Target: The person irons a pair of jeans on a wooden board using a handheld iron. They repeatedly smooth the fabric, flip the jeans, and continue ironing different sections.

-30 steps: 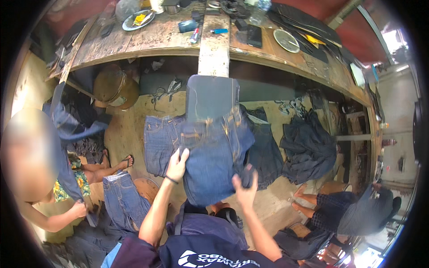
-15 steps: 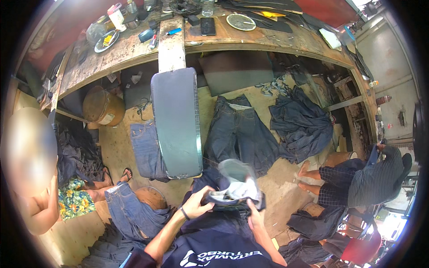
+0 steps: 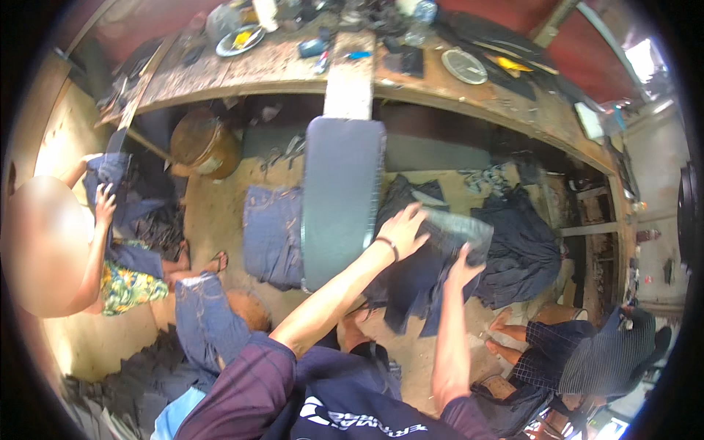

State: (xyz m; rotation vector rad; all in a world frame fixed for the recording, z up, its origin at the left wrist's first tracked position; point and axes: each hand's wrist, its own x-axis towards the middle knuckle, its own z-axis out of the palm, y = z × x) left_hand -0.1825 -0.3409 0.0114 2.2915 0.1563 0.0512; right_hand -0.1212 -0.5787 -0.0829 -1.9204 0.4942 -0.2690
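Note:
A pair of dark blue jeans (image 3: 419, 284) hangs in front of me at arm's length, its upper edge blurred by motion. My left hand (image 3: 402, 233) grips the left end of that upper edge, the thumb partly hidden. At the right end my right hand (image 3: 462, 270) is closed on the cloth. Beneath and behind the jeans lies another dark pair (image 3: 400, 193) on the floor, mostly covered. Just left of my left hand stretches a long padded board (image 3: 342, 198) with a dark greenish-grey top.
A wooden workbench (image 3: 282, 86) crosses the far side, holding a plate (image 3: 240, 40) and a round dish (image 3: 464, 67). Folded blue jeans (image 3: 273, 235) lie left of the board; a dark garment heap (image 3: 517, 246) lies right. People sit at left, handling denim (image 3: 110, 170), and right (image 3: 609, 356).
Both hands have carried the jeans from near my body forward and to the right, and the legs now hang over the floor. The view has shifted left. The person at left now raises denim.

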